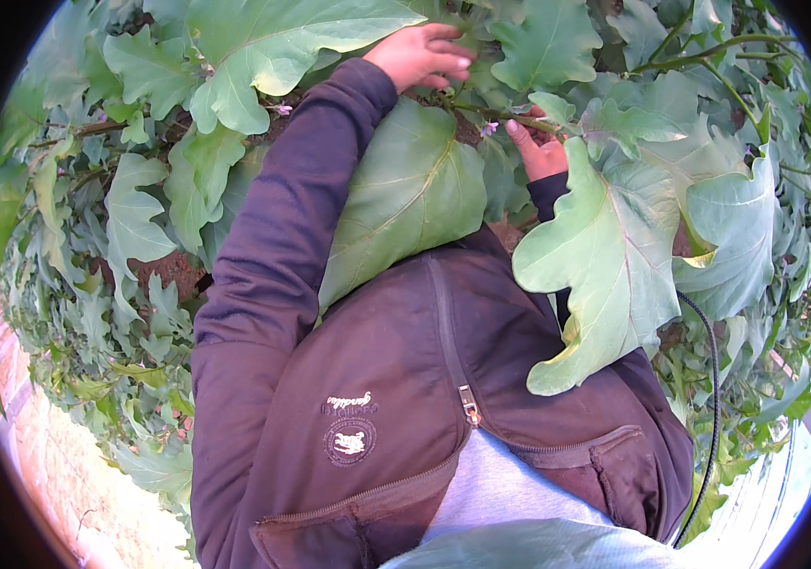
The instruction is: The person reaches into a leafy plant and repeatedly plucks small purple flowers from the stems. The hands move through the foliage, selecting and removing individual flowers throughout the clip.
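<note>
My left hand (423, 57) reaches in from the left among the foliage of an eggplant plant, its fingers extended and slightly apart, holding nothing visible. Leaves partly surround it, and its fingertips are slightly blurred. Lower and to the right, my right hand (542, 148) has its thumb and fingers around a green branch (480, 109); leaves hide part of the hand and forearm. A small purple flower (489, 129) hangs just left of the right thumb. One broad leaf (412, 192) spreads below the left hand, and a large lobed leaf (612, 249) covers part of my right side.
Dense eggplant foliage stands on both sides, with another thick branch (704, 58) at the upper right. Brown soil (167, 276) shows between leaves. A black braided cable (713, 384) runs down beside my dark jacket (377, 355). Pale sheeting (768, 491) lies at the lower right.
</note>
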Demonstrator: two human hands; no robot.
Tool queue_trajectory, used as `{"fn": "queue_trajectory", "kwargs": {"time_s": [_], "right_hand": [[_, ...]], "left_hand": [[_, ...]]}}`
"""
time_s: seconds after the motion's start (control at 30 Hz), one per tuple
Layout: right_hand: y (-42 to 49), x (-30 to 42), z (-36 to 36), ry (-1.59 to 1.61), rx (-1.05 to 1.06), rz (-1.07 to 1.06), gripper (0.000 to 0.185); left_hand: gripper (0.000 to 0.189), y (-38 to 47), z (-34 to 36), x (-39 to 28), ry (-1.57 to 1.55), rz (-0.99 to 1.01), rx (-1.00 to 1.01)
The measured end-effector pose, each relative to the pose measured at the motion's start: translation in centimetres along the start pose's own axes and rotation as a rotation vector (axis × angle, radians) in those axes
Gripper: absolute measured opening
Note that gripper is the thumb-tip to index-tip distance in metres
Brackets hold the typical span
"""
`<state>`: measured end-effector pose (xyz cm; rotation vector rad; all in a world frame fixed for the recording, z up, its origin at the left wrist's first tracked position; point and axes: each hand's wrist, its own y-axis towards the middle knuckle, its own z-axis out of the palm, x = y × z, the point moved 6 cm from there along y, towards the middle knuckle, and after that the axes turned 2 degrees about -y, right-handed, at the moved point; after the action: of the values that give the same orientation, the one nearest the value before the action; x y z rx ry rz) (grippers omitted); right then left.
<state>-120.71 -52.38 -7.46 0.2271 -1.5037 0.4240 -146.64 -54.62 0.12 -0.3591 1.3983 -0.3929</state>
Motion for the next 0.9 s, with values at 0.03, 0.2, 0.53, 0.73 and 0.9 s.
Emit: {"fn": "queue_trajectory", "kwargs": {"time_s": [0.03,0.2,0.53,0.73,0.9], "right_hand": [[0.0,-0.3,0.0,0.049,0.004,0.037,0.046],[2.4,-1.6,-0.7,-0.104,-0.006,0.048,0.045],[7.1,0.3,1.8,-0.201,0.053,0.066,0.037],[11.4,4.1,5.6,-0.229,-0.014,0.126,0.042],[16.1,4.1,8.5,-0.224,-0.089,0.078,0.049]], "left_hand": [[0.067,1.0,0.5,-0.4,-0.118,0.064,-0.006],[0.039,3.2,-1.8,-2.4,0.947,0.253,-0.524],[0.032,-0.5,-2.5,-5.9,0.551,0.761,-0.701],[0.033,-2.1,-3.4,-7.5,-0.059,0.688,-0.352],[0.023,-8.2,-4.5,-12.1,-0.166,0.873,-0.333]]}}
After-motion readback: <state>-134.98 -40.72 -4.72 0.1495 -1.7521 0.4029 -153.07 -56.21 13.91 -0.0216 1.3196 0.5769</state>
